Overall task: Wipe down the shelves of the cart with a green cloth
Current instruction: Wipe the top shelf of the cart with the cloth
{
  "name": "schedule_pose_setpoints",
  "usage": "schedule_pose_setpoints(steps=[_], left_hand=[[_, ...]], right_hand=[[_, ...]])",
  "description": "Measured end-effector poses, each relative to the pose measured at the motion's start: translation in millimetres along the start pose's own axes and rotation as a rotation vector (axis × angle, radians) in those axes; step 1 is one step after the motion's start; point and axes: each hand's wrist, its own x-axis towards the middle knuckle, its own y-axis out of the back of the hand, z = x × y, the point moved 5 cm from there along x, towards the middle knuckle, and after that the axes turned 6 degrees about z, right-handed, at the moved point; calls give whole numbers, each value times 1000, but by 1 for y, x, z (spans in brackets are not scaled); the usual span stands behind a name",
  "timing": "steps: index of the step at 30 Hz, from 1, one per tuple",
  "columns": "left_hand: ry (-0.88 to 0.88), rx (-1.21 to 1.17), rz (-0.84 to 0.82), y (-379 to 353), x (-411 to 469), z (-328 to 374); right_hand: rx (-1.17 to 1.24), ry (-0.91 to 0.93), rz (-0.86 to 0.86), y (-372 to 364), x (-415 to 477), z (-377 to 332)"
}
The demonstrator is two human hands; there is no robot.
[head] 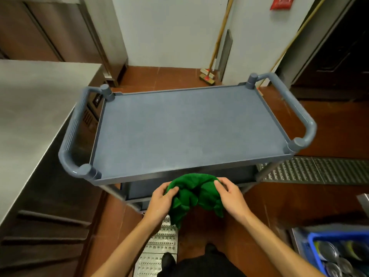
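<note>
We see the cart [199, 170] standing on a red-brown floor [311, 198], its near right leg beside a perforated metal grate [323, 170] set into that floor. Its top shelf [189, 124] is a blue-grey textured surface with a low raised rim and a round post at each corner. A left handle [72, 128] and a right handle [301, 110] loop off its short edges. Under the near edge we make out a shadowed lower shelf [137, 189].

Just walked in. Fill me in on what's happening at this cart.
A person stands at the near side of a grey-blue utility cart, holding a bunched green cloth in both hands, left hand and right hand gripping it. The cloth is off the top shelf, so wiping hasn't started.
</note>
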Motion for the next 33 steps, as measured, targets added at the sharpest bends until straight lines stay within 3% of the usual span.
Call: schedule_pose_setpoints(steps=[5, 7, 10, 15, 24, 28, 33], left_hand=[[26, -148, -126, -45, 2, 37], [60, -193, -177, -64, 6, 51], [134, -278, -285, -95, 13, 69], [163, -320, -322, -138, 32, 89], [-104, 41, -279, -154, 93, 93], [-52, 89, -203, -143, 115, 70], [-61, 174, -194, -154, 128, 53]], right_hand=[[444, -151, -25, -13, -7, -25], [494, -135, 7, -3, -3, -35], [355, -63, 64, 20, 8, -51], [200, -43, 200, 62, 50, -60], [79, 30, 400, 147, 134, -68], [-14, 58, 436, 164, 159, -59], [-248, 104, 361, 157, 172, -37]])
